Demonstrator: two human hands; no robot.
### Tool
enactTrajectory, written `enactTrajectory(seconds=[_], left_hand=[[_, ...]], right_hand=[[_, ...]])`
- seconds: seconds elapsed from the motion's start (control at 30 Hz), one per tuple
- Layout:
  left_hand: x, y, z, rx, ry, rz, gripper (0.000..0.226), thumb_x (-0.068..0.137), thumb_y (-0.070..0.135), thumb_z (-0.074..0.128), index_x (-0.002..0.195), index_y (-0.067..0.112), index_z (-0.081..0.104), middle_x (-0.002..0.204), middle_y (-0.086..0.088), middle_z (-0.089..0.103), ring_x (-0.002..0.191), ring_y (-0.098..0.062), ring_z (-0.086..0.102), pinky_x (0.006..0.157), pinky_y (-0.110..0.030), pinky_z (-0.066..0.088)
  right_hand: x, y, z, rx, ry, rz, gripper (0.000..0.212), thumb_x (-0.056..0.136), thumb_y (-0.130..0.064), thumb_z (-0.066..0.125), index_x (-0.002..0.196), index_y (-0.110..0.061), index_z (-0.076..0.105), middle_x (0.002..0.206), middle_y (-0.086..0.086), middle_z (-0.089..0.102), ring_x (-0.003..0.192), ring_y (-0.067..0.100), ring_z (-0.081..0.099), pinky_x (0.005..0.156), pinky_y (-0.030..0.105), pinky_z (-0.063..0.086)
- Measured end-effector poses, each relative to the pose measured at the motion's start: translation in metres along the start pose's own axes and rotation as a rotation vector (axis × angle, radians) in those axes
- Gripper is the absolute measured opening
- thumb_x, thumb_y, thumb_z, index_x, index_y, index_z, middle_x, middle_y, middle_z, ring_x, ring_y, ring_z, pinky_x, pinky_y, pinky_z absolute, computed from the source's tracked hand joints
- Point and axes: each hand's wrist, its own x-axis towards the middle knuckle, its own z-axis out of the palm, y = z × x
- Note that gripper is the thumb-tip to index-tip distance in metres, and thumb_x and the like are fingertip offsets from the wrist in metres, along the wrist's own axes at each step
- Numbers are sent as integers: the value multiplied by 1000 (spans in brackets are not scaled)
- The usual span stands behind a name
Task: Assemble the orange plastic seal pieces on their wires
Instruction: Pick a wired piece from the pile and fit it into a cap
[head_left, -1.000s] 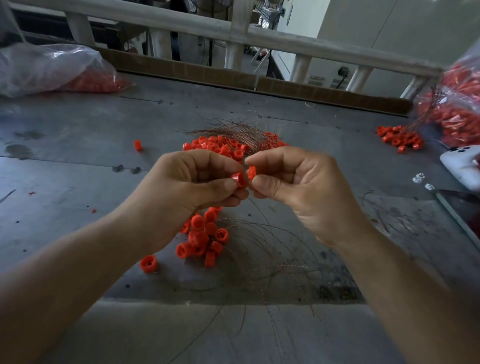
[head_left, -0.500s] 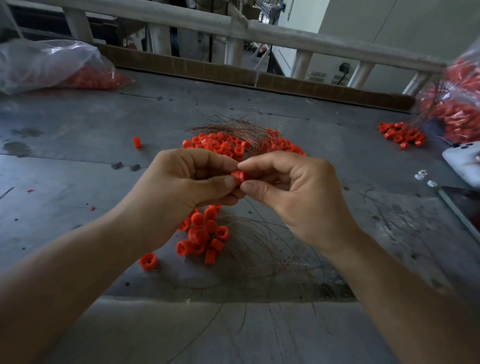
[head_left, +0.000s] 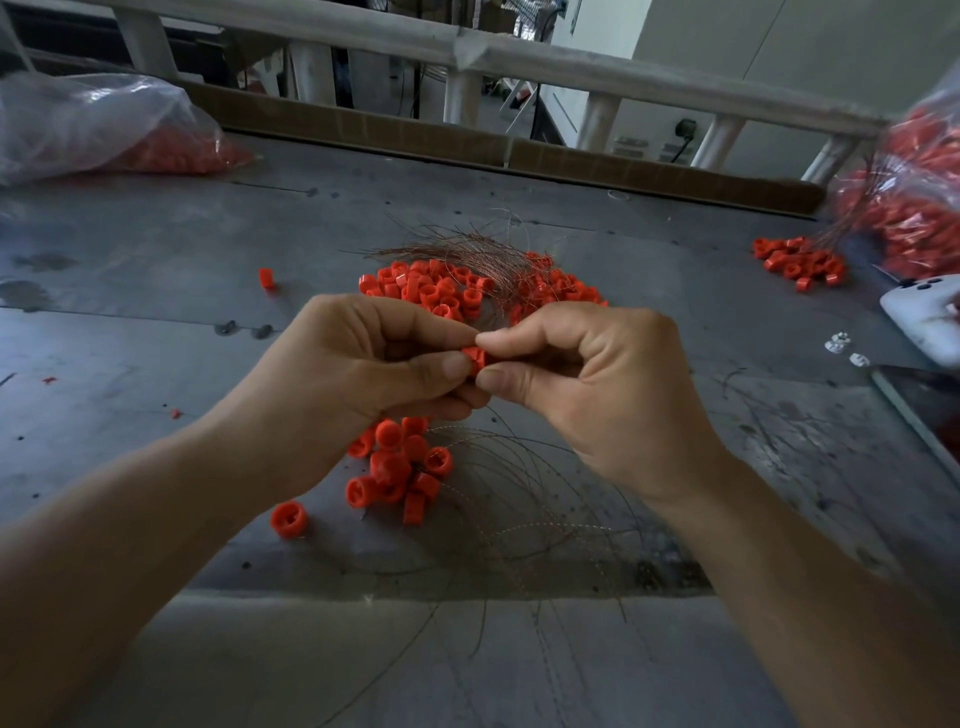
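Orange seal piece (head_left: 474, 358) pinched by left hand (head_left: 358, 384) and right hand (head_left: 602, 384) fingers (head_left: 501, 379), seal pile (head_left: 400, 473) beneath, wires (head_left: 467, 249) around

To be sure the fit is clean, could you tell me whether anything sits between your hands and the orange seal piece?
Nothing visible does: left hand and right hand both pinch the orange seal piece directly; the loose pile lies apart, beneath them.
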Motion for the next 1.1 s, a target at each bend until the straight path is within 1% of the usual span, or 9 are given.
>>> enactTrajectory(seconds=[0.13,0.4,0.57,0.67,0.77,0.87,0.93,1.0,1.1], left_hand=[[0,-1,1,12,16,3,28,50,25,68,76,19,75,73,-9,72,68,-17,71,59,-18,54],[-2,0,4,-7,39,12,24,51,23,66,73,19,75,69,-9,72,65,-16,70,58,-18,54],[-3,2,3,-64,-14,-42,27,48,26,68,72,16,76,69,-8,71,64,-14,69,56,-17,53],[-2,2,2,-83,-26,-66,26,48,23,67,71,14,75,68,-9,71,62,-15,69,55,-17,53],[-2,3,1,-100,-53,-86,22,51,18,66,70,13,75,65,-9,70,60,-15,69,53,-18,54],[-2,3,-2,-132,-108,-108,16,57,14,75,73,15,75,67,-9,70,61,-16,69,52,-18,53],[-2,2,-6,-161,-160,-136,36,50,25,88,82,15,75,72,-13,71,64,-19,70,53,-20,54],[-2,1,-7,-182,-171,-166,55,40,28,90,90,14,72,73,-16,70,64,-22,70,53,-21,54],[-1,1,-3,-191,-127,-173,53,54,20,77,104,9,63,68,-15,68,60,-21,69,50,-21,54]], right_hand=[[-1,2,2,20,21,0,20,69,-10,74,88,-6,71,93,-20,60,79,3,66,70,14,53],[-3,3,7,28,65,-31,20,69,-12,73,87,-4,71,90,-15,63,78,6,66,68,18,55],[0,3,5,73,48,-58,25,68,-18,71,92,-14,65,79,-11,64,76,7,67,68,21,55],[1,4,3,88,26,-46,21,68,-20,71,88,-17,66,77,-11,64,75,6,66,68,18,53],[1,3,2,160,-35,-13,19,67,-25,71,84,-27,63,75,-12,62,71,6,63,67,16,51],[2,4,0,156,-138,26,33,66,-33,66,99,-33,60,73,-12,56,71,4,57,69,13,47],[3,4,-2,120,-220,47,37,67,-35,63,104,-32,59,78,-12,55,76,1,55,72,13,44],[3,3,-3,99,-277,59,30,68,-36,61,97,-31,62,80,-12,56,79,0,54,72,12,41],[3,1,-2,61,-310,76,22,72,-37,60,89,-25,65,79,-15,53,78,-4,52,70,10,40]])
